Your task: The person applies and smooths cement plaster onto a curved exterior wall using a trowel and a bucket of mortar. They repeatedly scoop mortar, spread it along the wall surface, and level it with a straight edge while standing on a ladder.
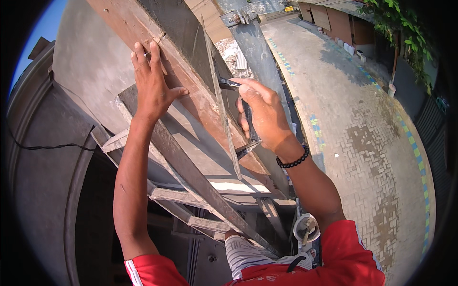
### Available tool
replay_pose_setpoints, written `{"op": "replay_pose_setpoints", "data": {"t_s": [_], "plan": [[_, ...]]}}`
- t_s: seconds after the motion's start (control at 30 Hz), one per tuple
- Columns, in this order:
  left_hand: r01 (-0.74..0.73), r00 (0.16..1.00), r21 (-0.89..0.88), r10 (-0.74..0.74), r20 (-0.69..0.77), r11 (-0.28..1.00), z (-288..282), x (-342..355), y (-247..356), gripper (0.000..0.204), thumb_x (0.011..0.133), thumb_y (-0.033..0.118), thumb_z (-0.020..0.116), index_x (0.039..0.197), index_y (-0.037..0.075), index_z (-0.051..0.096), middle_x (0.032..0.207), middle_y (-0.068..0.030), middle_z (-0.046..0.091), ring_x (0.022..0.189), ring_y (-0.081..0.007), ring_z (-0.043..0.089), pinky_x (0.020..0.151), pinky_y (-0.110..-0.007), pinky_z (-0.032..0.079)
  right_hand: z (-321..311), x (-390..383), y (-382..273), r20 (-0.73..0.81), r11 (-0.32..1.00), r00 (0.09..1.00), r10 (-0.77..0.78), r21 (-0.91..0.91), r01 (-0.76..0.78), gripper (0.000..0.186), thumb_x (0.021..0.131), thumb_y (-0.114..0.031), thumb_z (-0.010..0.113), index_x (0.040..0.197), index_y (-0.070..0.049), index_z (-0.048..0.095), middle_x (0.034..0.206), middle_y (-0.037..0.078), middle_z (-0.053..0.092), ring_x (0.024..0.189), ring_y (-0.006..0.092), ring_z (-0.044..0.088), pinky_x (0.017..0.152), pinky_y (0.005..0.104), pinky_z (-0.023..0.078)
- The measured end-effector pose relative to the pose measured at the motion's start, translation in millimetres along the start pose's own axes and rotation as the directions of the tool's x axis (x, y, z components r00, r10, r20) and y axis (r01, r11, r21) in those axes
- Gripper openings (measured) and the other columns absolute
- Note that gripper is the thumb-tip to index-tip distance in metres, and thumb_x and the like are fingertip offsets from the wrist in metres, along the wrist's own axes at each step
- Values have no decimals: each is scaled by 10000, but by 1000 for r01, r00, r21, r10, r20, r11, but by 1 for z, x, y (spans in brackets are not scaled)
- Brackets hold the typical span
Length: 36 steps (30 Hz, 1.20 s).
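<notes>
My left hand (153,88) lies on a long brown board (200,102) with its fingers spread and thumb out. Something small and shiny shows among its fingers; I cannot make out what it is. My right hand (265,114), with a black bead bracelet (293,158) at the wrist, is closed round the handle of a plastering trowel (223,102). The trowel's long, thin blade is seen nearly edge-on, slanting across the board's right side. Two dark arms join blade to handle. Whether the blade touches the board is hard to tell.
A wooden ladder (176,162) leans under my arms, its rungs running down below me. At lower right hangs or stands a white bucket (307,229). A grey metal post (260,52) rises beyond the board. Far below on the right lies a paved lane (353,124). A black cable (52,147) crosses the left wall.
</notes>
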<state>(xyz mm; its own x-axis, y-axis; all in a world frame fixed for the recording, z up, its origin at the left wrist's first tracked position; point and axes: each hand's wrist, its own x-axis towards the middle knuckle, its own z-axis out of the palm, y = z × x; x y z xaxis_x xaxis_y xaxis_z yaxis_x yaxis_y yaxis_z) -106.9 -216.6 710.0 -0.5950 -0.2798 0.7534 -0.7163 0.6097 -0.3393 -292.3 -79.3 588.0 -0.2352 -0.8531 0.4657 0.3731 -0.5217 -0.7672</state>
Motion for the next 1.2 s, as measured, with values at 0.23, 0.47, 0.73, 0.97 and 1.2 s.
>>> {"op": "replay_pose_setpoints", "data": {"t_s": [0.23,0.47,0.73,0.97,1.2], "plan": [[56,997,47,-58,46,997,-6,2,6,1364,483,149,936,1533,112,67,1565,-261,-10,1447,-436,72,1180,-474,199,-75,-77,135,-291,920,875,388,186,-346,383,984,-275,508,1254,-4,533,673,20,535,458,90,486,384,242,388],[50,997,31,-52,52,998,-6,2,5,1369,486,139,935,1535,117,56,1567,-261,-29,1451,-429,61,1181,-469,188,-71,-63,166,-355,842,774,525,350,-411,289,961,-197,496,1183,-45,603,663,16,541,480,104,487,415,253,392],[49,997,6,-49,52,999,-7,0,6,1389,463,151,943,1533,104,57,1564,-268,-33,1441,-463,52,1171,-488,191,-33,7,99,-274,908,883,381,290,-302,256,985,-173,464,1153,-34,597,683,2,484,462,92,413,397,260,395],[31,999,-33,-30,30,999,-4,4,7,1389,464,169,946,1536,141,63,1565,-270,-39,1428,-502,54,1155,-525,198,4,68,26,-194,968,954,227,149,-201,312,975,-173,428,1215,-24,560,668,30,455,431,120,456,348,286,383],[-12,1000,-2,12,-1,1000,-2,-1,-2,1383,472,159,942,1536,130,60,1568,-263,-34,1429,-498,62,1156,-522,195,28,20,-24,67,974,995,-80,216,63,314,1003,-197,435,1199,11,566,665,0,511,437,73,478,375,222,384]]}}
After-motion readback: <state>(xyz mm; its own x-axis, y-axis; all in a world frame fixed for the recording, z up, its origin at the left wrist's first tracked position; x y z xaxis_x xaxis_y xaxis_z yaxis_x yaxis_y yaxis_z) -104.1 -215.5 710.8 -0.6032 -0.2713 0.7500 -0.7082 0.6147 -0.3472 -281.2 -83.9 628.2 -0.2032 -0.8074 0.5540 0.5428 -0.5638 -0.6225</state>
